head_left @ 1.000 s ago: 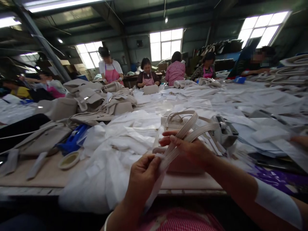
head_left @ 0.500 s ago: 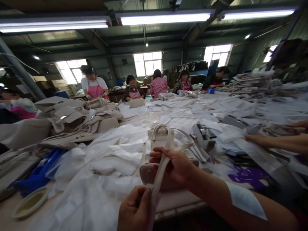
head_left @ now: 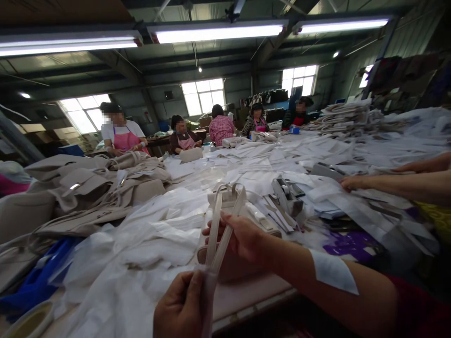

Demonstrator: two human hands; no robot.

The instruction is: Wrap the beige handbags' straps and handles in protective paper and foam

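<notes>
A beige bag (head_left: 203,256) stands on the table right in front of me, with its long strap (head_left: 213,237) pulled up and toward me in two runs side by side. My left hand (head_left: 179,303) is closed, pinching the lower end of the strap together with a whitish translucent sleeve (head_left: 210,293). Higher up, my right hand (head_left: 241,237) has the strap between its thumb and fingers, the fingers lying behind both runs. My right forearm and hand hide much of the bag's front. A white patch (head_left: 333,271) covers part of that forearm.
White wrapping sheets (head_left: 141,249) spread over the table. Grey-beige bags (head_left: 88,183) are heaped at left above a blue object (head_left: 42,272) and a round dish (head_left: 33,321). A tape dispenser (head_left: 287,195) stands right of the bag. A co-worker's hands (head_left: 352,182) reach in from the right.
My view has turned slightly right. The strap, a single band in my hands before, now shows as two separate runs across my right fingers. My left hand still pinches the lower end.
</notes>
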